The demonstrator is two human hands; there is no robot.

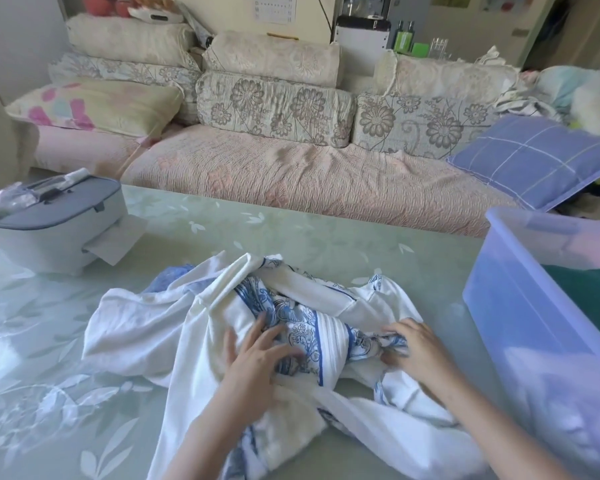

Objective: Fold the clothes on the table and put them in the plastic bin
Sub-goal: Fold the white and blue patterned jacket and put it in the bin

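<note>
Rumpled white, blue-printed garment (136, 323) under splayed, flat left grip (253, 362), pinched in right grip (420, 348) — green cloth (579, 282) in translucent plastic bin (520, 306)

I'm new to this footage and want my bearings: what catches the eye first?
A crumpled white and blue garment sprawls on the table, the left hand pressing flat on it while the right hand pinches its patterned fabric. A translucent blue plastic bin stands at the right, a grey lidded box far left.

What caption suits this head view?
Left hand presses, right hand grips a crumpled white-and-blue garment; plastic bin beside it on table.
</note>
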